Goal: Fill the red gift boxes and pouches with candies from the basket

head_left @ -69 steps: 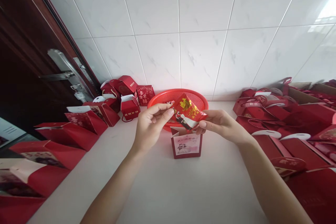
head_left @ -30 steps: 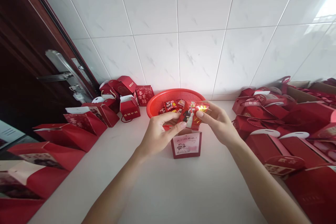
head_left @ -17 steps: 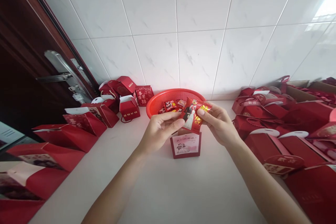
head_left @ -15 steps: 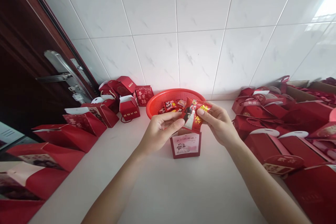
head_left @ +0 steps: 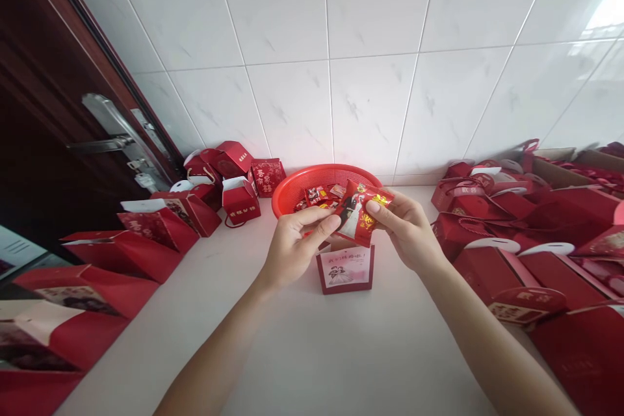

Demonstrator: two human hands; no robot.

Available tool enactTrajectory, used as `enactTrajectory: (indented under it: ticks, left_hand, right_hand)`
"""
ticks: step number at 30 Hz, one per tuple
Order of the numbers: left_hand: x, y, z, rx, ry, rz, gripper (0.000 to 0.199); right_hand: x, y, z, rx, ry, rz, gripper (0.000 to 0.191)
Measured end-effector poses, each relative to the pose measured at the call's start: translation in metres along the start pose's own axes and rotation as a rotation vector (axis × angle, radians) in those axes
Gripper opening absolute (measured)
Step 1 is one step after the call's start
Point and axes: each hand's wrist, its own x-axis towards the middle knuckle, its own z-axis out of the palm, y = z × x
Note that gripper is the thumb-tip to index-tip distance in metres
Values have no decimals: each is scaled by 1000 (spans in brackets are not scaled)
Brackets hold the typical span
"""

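Observation:
Between my two hands I hold a red wrapped candy packet (head_left: 358, 216) printed with a bridal couple and gold characters. My left hand (head_left: 299, 240) pinches its left edge, and my right hand (head_left: 404, 227) grips the right side with the thumb on top. Just below the packet stands a small red gift box (head_left: 345, 270) with a pink-and-white front panel; its top is partly hidden by the packet and appears open. Behind my hands sits a red plastic basket (head_left: 297, 185) with several wrapped candies (head_left: 316, 195) in it.
Red gift boxes (head_left: 160, 224) line the left side of the white table (head_left: 312, 351). More red boxes (head_left: 507, 266) are heaped on the right, with cardboard cartons (head_left: 556, 172) behind them. A white tiled wall (head_left: 370, 104) closes the back; a dark door (head_left: 58, 78) stands at left.
Both hands keep their hold on the packet, which has tilted very slightly. The gift box and basket stay in place.

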Motion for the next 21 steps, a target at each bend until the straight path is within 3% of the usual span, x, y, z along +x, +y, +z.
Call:
enactTrajectory:
  ticks: [12,21]
  left_hand:
    - [-1,-1,-4,49,46,2,20]
    - [-1,-1,-8,52,-113,-50,29]
  right_hand:
    - [0,3,-3,-45,-24,-1,29]
    - [-1,-1,-4,-130,-41,-53,20]
